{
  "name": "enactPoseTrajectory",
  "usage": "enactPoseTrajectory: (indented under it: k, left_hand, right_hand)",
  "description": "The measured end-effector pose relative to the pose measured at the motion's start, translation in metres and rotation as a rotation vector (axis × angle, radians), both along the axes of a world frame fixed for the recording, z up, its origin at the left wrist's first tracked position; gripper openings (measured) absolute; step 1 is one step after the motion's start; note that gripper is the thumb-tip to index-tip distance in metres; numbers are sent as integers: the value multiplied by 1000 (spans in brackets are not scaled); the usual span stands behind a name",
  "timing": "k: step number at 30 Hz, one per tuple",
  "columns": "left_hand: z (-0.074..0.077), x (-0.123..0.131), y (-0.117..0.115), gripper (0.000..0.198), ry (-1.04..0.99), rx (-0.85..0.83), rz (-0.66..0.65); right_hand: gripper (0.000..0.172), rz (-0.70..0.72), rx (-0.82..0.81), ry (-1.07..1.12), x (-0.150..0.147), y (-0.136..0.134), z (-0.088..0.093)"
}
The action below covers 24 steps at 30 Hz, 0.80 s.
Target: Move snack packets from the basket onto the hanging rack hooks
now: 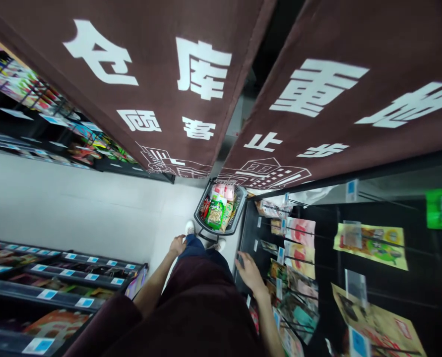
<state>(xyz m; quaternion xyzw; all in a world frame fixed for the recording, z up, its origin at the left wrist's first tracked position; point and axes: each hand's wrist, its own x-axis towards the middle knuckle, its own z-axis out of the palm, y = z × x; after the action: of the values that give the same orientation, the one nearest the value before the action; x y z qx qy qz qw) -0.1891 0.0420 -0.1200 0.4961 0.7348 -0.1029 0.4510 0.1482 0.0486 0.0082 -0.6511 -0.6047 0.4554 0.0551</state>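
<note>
My left hand (177,245) hangs beside my thigh with the fingers loosely curled and nothing in them. My right hand (249,272) is out to the side, fingers spread and empty, close to the black shelf rack (251,233) on my right. On the floor just ahead of my feet stands a grey shopping basket (237,218), full of snack packets. My white shoes show beside the basket.
A dark brown two-part door curtain (191,84) with white characters hangs ahead, with a gap in the middle. Hanging snack packets (371,245) fill the right rack. Shelves with blue price tags (83,277) stand at the lower left, more shelves at the upper left. Pale floor (75,203) lies between.
</note>
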Motion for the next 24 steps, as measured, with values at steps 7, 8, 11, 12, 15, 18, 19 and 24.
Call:
enactPoseTrajectory:
  k: [7, 8, 11, 12, 15, 18, 19, 24]
  left_hand:
    - [-17, -10, -22, 49, 9, -75, 58]
    - [-19, -11, -24, 50, 2, -81, 53]
    - [-25, -13, -26, 47, -19, -97, 29]
    - [-26, -12, -26, 45, -25, -102, 19]
    - [-33, -7, -21, 37, -64, -108, -17]
    - [-41, 6, -18, 35, -120, -80, -44]
    - [-44, 12, -19, 36, -136, -65, -46]
    - [-60, 42, -30, 35, -213, 21, -27]
  right_hand:
    - [41, -204, -194, 82, -3, -8, -82]
    - [41, -234, -210, 74, -4, -9, -94]
    - [38, -345, -259, 46, -4, -14, -130]
    - [36, -380, -275, 35, -4, -16, -141]
    - [28, -471, -314, 14, -3, -24, -173]
    - [25, -547, -317, 39, -7, -27, -203]
    - [26, -569, -307, 58, -9, -26, -213]
    - [32, -656, -211, 156, -29, -6, -276]
